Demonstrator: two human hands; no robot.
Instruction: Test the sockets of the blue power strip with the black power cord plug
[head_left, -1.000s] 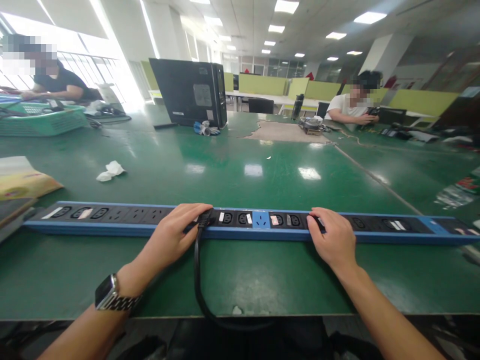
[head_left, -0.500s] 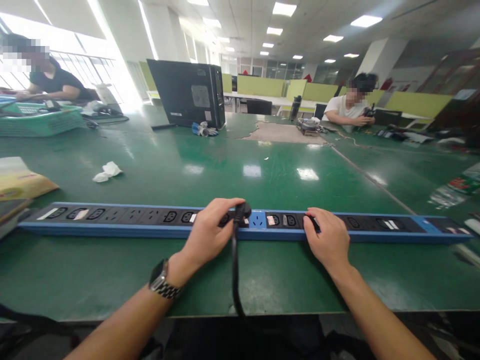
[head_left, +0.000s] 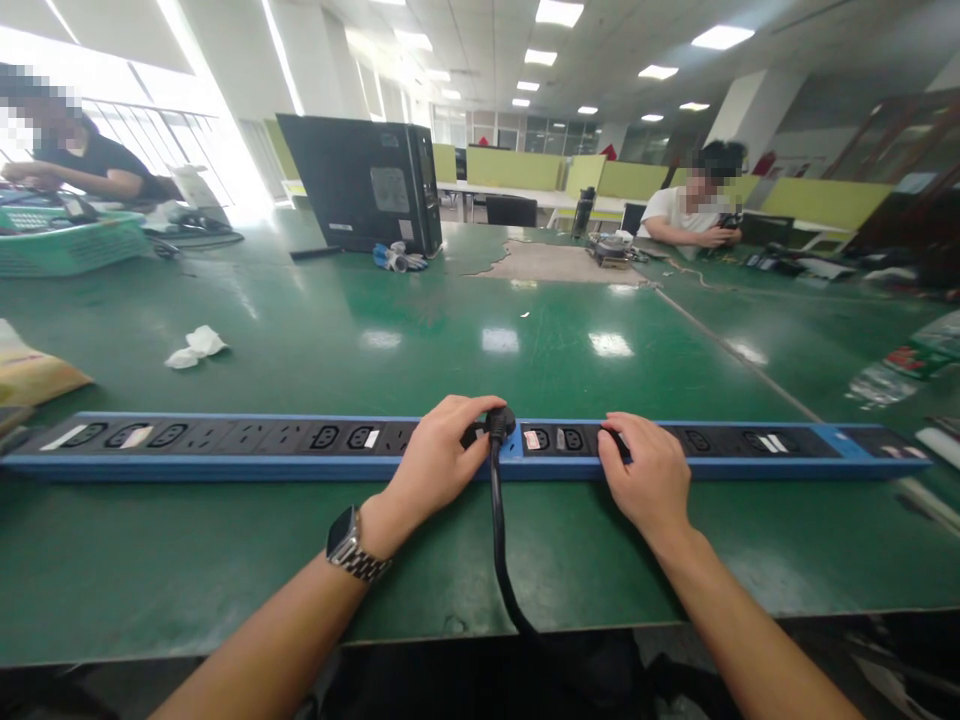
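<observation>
A long blue-edged power strip (head_left: 247, 472) with black sockets lies across the green table. My left hand (head_left: 442, 450) pinches a black plug (head_left: 501, 422) over the blue socket near the strip's middle; whether its pins are in the socket is hidden. From the plug a thick black cable (head_left: 501, 550) hangs down past the table's front edge. My right hand (head_left: 646, 468) is closed at the strip, right of the middle, with finger and thumb around a small black part that I cannot make out. A watch is on my left wrist.
Across the green table (head_left: 337, 360) stand a black computer case (head_left: 360, 190) and gloves (head_left: 400, 258). Crumpled tissue (head_left: 196, 347) and a green basket (head_left: 82, 245) are left, a bottle (head_left: 907, 365) right. Two people sit at the far left and far right.
My left hand has moved the plug slightly right, from left of the blue socket to over it. My right hand stays at the same part of the strip. The view has shifted a little.
</observation>
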